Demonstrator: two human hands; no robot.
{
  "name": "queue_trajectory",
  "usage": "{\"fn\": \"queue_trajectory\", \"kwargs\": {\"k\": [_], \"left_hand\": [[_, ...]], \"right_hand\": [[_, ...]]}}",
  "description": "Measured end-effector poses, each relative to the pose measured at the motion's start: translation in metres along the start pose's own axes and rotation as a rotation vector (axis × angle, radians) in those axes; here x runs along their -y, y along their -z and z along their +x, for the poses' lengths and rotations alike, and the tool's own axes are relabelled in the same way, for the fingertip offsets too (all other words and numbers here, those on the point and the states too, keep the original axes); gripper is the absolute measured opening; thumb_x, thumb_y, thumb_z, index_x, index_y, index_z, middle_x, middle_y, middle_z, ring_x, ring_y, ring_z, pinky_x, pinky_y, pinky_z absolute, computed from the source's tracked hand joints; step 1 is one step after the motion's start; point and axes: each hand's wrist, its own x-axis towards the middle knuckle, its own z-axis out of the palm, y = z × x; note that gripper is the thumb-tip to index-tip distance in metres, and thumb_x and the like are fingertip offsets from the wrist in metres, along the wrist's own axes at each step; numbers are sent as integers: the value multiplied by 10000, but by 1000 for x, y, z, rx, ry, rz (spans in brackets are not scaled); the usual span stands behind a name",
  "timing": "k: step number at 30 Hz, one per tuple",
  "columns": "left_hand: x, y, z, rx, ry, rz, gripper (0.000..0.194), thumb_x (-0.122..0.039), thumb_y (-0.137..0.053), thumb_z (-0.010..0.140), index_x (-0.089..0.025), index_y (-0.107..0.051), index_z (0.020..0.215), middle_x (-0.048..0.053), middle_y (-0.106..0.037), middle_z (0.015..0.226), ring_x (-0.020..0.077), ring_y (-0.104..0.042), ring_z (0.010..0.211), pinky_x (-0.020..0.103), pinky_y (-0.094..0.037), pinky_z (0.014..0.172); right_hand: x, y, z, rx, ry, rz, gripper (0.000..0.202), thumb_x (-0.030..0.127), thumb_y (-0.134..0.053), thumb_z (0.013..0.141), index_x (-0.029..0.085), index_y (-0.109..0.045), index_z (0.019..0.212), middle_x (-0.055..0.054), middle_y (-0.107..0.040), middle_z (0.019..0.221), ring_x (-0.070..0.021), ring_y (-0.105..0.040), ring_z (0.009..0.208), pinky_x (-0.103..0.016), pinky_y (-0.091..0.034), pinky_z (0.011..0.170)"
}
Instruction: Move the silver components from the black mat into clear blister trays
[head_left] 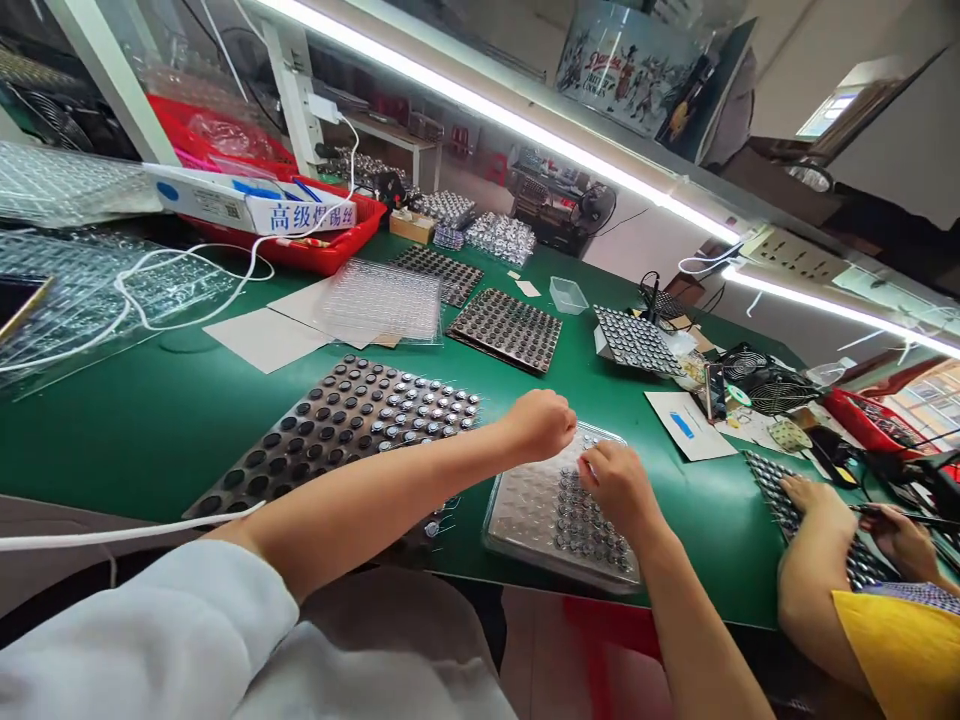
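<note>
My left hand [546,425] is closed above the far edge of a clear plastic tray [517,505]. Whatever its curled fingers hold is hidden. Over the same tray, my right hand [619,480] has its fingertips drawn together in a pinch; I cannot make out what is in it. Rows of small round metal parts [592,530] fill the tray's right side, while its left side shows bare pockets. Under my left forearm lies a dark board [255,475] holding rows of round black pieces, with silver round parts [409,410] and thin wires toward its right end.
Farther back are a stacked pair of filled boards [506,330], a clear tray [382,300], and a red basket [330,255]. At the right, a co-worker's hands [817,495] work over another board. A white cable [135,540] crosses at the left.
</note>
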Motion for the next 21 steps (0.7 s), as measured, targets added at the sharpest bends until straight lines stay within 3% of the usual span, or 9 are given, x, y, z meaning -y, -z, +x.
{"fn": "queue_trajectory", "kwargs": {"k": [5,10,14,18,21], "left_hand": [[0,-18,-3,15,-85,27,235,-223,-522,818,-156,-693,671,70,-656,701,186,-583,700,298,-374,615],[3,-29,-13,77,-303,147,197,-200,-537,809,-144,-645,654,82,-630,690,200,-567,710,324,-373,638],[0,-34,-15,144,-406,245,113,-135,-549,775,-137,-640,709,101,-623,727,224,-558,728,361,-377,656],[-10,-29,-18,215,-445,316,80,-130,-569,755,-121,-649,763,138,-632,829,265,-557,844,395,-380,723],[-12,-12,-25,218,-403,330,229,-180,-558,788,-99,-643,985,178,-618,1041,280,-539,948,403,-373,783]], "right_hand": [[1,3,-8,107,66,27,216,209,-475,917,202,-676,840,-28,-630,812,-144,-540,794,-279,-307,688],[-1,13,-30,9,-32,100,251,220,-449,925,209,-662,1056,-52,-651,907,-156,-572,836,-282,-351,703],[2,18,-44,-53,-86,146,281,234,-439,929,186,-643,1117,-69,-651,920,-168,-590,834,-294,-391,717],[7,22,-51,-58,-103,171,263,236,-449,926,180,-649,1087,-74,-653,924,-172,-598,824,-306,-410,728],[7,22,-52,-65,-97,187,262,250,-447,924,190,-650,1078,-74,-658,925,-180,-609,837,-312,-427,729]]}}
